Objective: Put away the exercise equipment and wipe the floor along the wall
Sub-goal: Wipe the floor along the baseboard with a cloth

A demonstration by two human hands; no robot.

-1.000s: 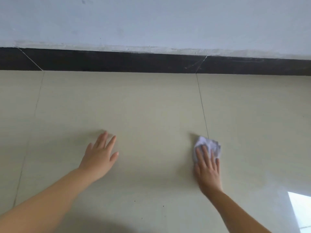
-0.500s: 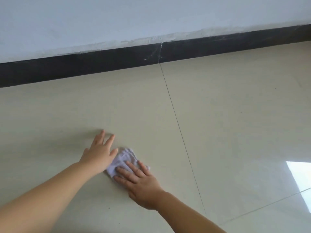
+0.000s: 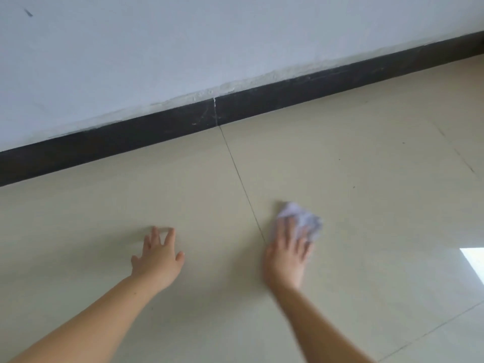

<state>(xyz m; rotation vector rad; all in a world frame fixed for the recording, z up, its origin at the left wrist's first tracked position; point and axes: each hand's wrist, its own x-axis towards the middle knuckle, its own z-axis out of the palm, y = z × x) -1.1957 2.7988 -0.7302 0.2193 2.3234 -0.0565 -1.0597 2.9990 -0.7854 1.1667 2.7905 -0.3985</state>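
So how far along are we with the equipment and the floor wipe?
No exercise equipment is in view, so that part looks done or sits off camera. In hand: the right hand presses a crumpled cloth flat on the floor; the left hand braces. Left: the strip beside the black skirting.

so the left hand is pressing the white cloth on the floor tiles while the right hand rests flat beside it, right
Not quite: the hands are swapped. In the head view the right hand presses the white cloth on the floor tiles, just right of the tile seam, while the left hand rests flat beside it with nothing under it.
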